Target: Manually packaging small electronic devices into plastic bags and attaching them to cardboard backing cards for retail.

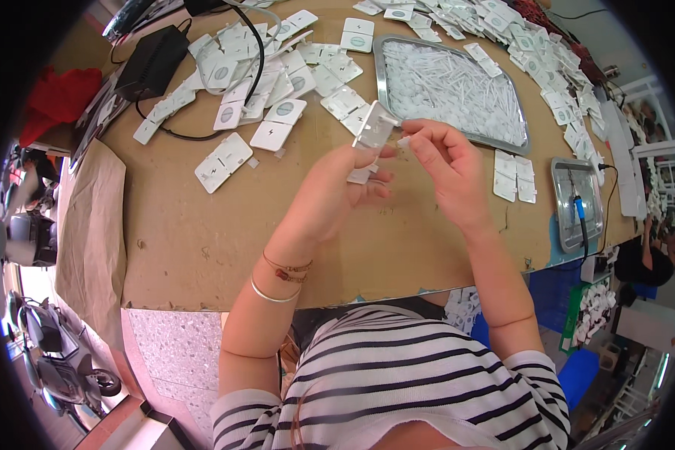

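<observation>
My left hand (328,184) is closed around a white plastic panel (373,129), tilted up above the table with small clips along its edge. Just right of it, my right hand (457,169) is pinching a small white plastic piece (403,142) between thumb and forefinger, close to the panel. Beyond both hands lies a metal tray (381,75) heaped with thin white plastic pins (457,94). Similar white panels (277,126), some with a round grey-green mark, are scattered to the left of the tray.
A brown-topped table (202,255) carries a black power box (154,61) with cables at the far left. On the right, a soldering iron with a blue grip (580,208) rests on a smaller metal tray (566,244). More white panels (536,64) pile along the far right edge.
</observation>
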Demonstrator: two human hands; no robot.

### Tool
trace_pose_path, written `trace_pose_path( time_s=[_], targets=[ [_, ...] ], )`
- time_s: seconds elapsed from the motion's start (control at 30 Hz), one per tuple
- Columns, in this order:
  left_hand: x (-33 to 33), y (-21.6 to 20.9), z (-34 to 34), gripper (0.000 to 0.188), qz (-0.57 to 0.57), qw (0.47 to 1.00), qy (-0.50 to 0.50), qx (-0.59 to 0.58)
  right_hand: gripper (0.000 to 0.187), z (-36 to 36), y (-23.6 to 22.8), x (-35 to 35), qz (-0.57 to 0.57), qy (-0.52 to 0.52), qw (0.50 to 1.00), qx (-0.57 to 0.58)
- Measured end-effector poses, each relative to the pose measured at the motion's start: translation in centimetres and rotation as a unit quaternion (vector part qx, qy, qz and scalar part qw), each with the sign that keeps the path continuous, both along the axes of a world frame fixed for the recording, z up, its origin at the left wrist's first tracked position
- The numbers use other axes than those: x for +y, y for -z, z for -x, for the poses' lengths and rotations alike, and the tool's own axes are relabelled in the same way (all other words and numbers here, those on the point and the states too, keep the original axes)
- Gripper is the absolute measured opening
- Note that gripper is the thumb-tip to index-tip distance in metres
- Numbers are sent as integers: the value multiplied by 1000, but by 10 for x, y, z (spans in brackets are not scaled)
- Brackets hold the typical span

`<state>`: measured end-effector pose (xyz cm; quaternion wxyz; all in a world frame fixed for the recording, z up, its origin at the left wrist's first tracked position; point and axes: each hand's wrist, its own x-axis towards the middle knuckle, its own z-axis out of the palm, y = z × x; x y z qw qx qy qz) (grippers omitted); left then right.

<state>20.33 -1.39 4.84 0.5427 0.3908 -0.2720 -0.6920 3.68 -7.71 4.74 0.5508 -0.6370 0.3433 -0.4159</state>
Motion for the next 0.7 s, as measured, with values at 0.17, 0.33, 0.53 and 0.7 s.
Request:
trace_pose_path(
  time_s=[0.17, 0.33, 0.53, 0.7],
  targets=[
    [2, -7, 5, 44, -16, 999, 41, 23, 12, -2, -1, -2, 164, 9, 983, 86],
    [2, -5, 7, 41, -24, 997, 67, 18, 10, -5, 6, 2, 186, 63, 971, 137],
    [4, -1, 7, 38, -19, 998, 67, -12, 11, -15, 19, 8, 248, 114, 953, 135],
    [4, 5, 5, 38, 19, 992, 72, -101, 26, -23, 8, 16, 36, 127, 990, 46]
  ],
)
